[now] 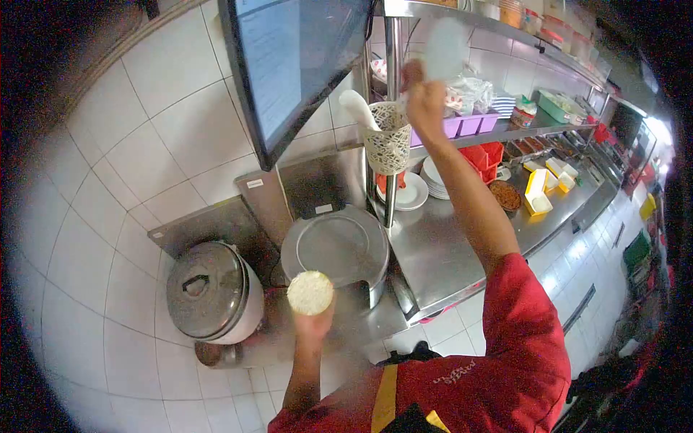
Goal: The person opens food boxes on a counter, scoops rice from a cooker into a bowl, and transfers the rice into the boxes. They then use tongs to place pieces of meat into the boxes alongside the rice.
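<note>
My left hand (315, 326) is closed under a small round container packed with white rice (310, 292); the container's sides are mostly hidden. It is held in front of a large round steel cooker (332, 245) with its lid down. My right hand (427, 105) is raised high, fingers wrapped round a pale rice paddle (445, 49) whose blade is blurred. Just below and left of that hand, a cream openwork holder (387, 141) hangs on a steel post, with a white scoop-like utensil (356, 110) leaning out of it.
A lidded rice cooker (209, 289) stands at left. A screen (296, 65) hangs above. On the steel counter (433, 249) at right are white plates (433, 177), a pan of brown food (505, 195) and yellow boxes (538, 191). Purple bins (469, 125) sit on the shelf.
</note>
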Tool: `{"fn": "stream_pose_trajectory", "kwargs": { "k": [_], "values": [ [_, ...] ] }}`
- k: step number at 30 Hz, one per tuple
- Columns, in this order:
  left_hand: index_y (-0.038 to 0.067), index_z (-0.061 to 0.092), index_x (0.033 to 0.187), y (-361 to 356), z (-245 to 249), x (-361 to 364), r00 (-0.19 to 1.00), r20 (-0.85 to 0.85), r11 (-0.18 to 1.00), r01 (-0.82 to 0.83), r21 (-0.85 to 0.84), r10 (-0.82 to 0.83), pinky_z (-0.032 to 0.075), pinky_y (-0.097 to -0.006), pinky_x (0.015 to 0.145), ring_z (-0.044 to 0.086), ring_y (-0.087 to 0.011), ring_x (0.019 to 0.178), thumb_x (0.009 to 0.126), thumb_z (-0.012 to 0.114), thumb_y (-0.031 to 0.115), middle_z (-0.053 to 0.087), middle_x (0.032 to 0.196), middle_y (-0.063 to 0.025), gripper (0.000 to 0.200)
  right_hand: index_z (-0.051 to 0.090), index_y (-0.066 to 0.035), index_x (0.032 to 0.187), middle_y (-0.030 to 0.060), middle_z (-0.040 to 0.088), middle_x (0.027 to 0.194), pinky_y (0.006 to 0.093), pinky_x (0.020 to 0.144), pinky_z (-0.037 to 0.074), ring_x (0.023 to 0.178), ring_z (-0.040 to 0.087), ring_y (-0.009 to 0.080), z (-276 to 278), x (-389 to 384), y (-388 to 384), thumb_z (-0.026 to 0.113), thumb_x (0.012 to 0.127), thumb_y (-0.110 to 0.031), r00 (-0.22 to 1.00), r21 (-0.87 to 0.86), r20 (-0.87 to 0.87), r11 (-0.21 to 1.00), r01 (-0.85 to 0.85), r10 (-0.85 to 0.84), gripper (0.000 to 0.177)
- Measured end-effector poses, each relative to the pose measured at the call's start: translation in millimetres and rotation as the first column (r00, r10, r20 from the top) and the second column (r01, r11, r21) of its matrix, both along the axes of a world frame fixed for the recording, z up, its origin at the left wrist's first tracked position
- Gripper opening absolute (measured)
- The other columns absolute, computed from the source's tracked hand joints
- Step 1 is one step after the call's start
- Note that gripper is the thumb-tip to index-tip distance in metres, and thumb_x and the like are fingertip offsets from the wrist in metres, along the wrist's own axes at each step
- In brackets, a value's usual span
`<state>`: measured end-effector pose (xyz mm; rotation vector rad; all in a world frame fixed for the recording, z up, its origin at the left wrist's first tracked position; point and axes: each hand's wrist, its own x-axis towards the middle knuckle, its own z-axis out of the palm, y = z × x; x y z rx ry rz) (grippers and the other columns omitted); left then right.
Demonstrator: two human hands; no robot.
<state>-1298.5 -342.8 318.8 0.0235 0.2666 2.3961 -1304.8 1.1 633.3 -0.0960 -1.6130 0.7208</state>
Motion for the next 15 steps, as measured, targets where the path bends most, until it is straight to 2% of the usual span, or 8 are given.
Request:
{"fn": "stream_pose_trajectory", "kwargs": {
  "k": [1, 3, 4, 7, 9, 11, 13, 15],
  "values": [
    [0.013, 0.058, 0.118, 10, 1, 5, 1.000, 0.006, 1.000, -0.011, -0.001, 0.011, 0.042, -0.0449, 0.098, 0.056, -0.0283, 0.112, 0.093, 0.046, 0.040, 0.061, 0.121, -0.0082, 0.039, 0.063, 0.002, 0.096, 0.0146, 0.064, 0.076, 0.0414, 0.063, 0.044, 0.067, 0.059, 0.0257, -9, -14, 16, 0.059, 0.090, -0.039, 1.000, -0.001, 0.006, 1.000, -0.011, 0.011, 0.041],
    [0.013, 0.058, 0.117, 31, 2, 16, 0.995, -0.075, 0.998, 0.057, -0.013, -0.058, 0.041, -0.0447, 0.098, 0.055, -0.0276, 0.112, 0.093, 0.045, 0.037, 0.060, 0.121, -0.0083, 0.037, 0.059, 0.000, 0.112, 0.0219, 0.063, 0.100, 0.0414, 0.080, 0.046, 0.092, 0.060, 0.0333, -38, -36, 45, 0.068, 0.082, -0.034, 0.981, 0.203, 0.175, 0.973, -0.114, 0.079, 0.046],
    [0.011, 0.056, 0.122, 43, -4, 20, 0.998, -0.041, 0.998, 0.045, 0.033, -0.044, 0.045, -0.0436, 0.097, 0.055, -0.0298, 0.114, 0.091, 0.049, 0.040, 0.060, 0.122, -0.0095, 0.043, 0.046, 0.003, 0.129, 0.0203, 0.057, 0.117, 0.0377, 0.091, 0.044, 0.108, 0.056, 0.0258, -53, -18, 36, 0.072, 0.081, -0.020, 0.971, 0.162, 0.199, 0.981, 0.104, -0.136, 0.059],
    [0.011, 0.056, 0.121, 77, 0, 50, 0.998, -0.018, 0.997, 0.067, -0.045, -0.067, 0.045, -0.0443, 0.097, 0.055, -0.0301, 0.114, 0.091, 0.048, 0.041, 0.060, 0.122, -0.0091, 0.043, 0.040, 0.002, 0.134, 0.0203, 0.049, 0.128, 0.0393, 0.096, 0.042, 0.117, 0.051, 0.0289, -72, 78, 31, 0.073, 0.080, -0.022, 0.978, 0.187, 0.203, 0.982, 0.018, -0.057, 0.068],
    [0.010, 0.057, 0.120, 109, -5, 72, 0.991, -0.079, 0.987, 0.101, -0.123, -0.112, 0.045, -0.0443, 0.097, 0.055, -0.0302, 0.113, 0.092, 0.048, 0.041, 0.060, 0.122, -0.0093, 0.043, 0.045, 0.001, 0.129, 0.0266, 0.048, 0.125, 0.0440, 0.102, 0.037, 0.118, 0.046, 0.0395, -83, 166, 42, 0.073, 0.078, -0.033, 0.943, 0.176, 0.329, 0.984, -0.015, -0.045, 0.068],
    [0.010, 0.056, 0.121, 155, -13, 101, 0.983, -0.057, 0.982, 0.171, -0.083, -0.176, 0.045, -0.0437, 0.097, 0.056, -0.0307, 0.112, 0.092, 0.048, 0.041, 0.059, 0.123, -0.0096, 0.043, 0.047, 0.001, 0.128, 0.0260, 0.049, 0.122, 0.0434, 0.101, 0.037, 0.117, 0.047, 0.0392, -113, 255, 74, 0.071, 0.080, -0.034, 0.896, 0.254, 0.433, 0.967, -0.022, -0.094, 0.064],
    [0.009, 0.056, 0.122, 207, -13, 138, 0.968, 0.073, 0.968, 0.245, -0.051, -0.242, 0.045, -0.0444, 0.097, 0.055, -0.0315, 0.112, 0.090, 0.051, 0.039, 0.060, 0.122, -0.0098, 0.044, 0.049, 0.001, 0.126, 0.0259, 0.049, 0.122, 0.0440, 0.100, 0.038, 0.119, 0.046, 0.0390, -153, 345, 110, 0.069, 0.081, -0.036, 0.735, 0.178, 0.672, 0.983, -0.042, -0.091, 0.061],
    [0.011, 0.059, 0.118, 261, -21, 169, 0.938, 0.086, 0.941, 0.338, -0.028, -0.335, 0.041, -0.0431, 0.101, 0.054, -0.0264, 0.114, 0.093, 0.047, 0.036, 0.060, 0.122, -0.0081, 0.037, 0.050, 0.001, 0.126, 0.0258, 0.050, 0.122, 0.0441, 0.099, 0.039, 0.116, 0.048, 0.0397, -183, 432, 140, 0.066, 0.083, -0.041, 0.489, -0.088, 0.869, 0.996, 0.004, 0.075, 0.062]
  ]
}}
